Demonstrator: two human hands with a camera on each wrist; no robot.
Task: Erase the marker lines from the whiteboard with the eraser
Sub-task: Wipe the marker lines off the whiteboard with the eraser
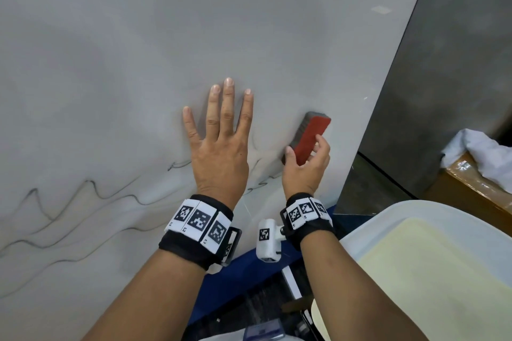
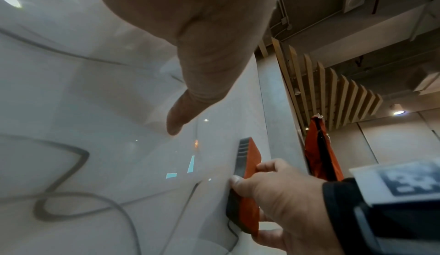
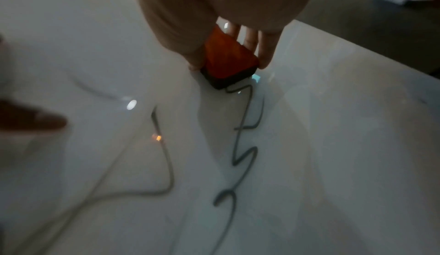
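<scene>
The whiteboard [image 1: 138, 50] fills most of the head view, with wavy black marker lines [image 1: 83, 196] across its lower left. My left hand [image 1: 219, 130] lies flat on the board with fingers spread and straight. Just to its right, my right hand [image 1: 307, 163] grips the red eraser [image 1: 310, 138] between thumb and fingers, its grey felt side against the board. In the left wrist view the eraser [image 2: 247, 183] stands on edge against the board. The right wrist view shows the eraser [image 3: 228, 59] just above a squiggly marker line [image 3: 245, 146].
The board's right edge [image 1: 388, 91] meets a dark grey wall. A white tray-like surface [image 1: 415, 271] lies at lower right, with a brown box and white cloth [image 1: 482, 155] beyond it. Blue and dark objects sit below the board between my forearms.
</scene>
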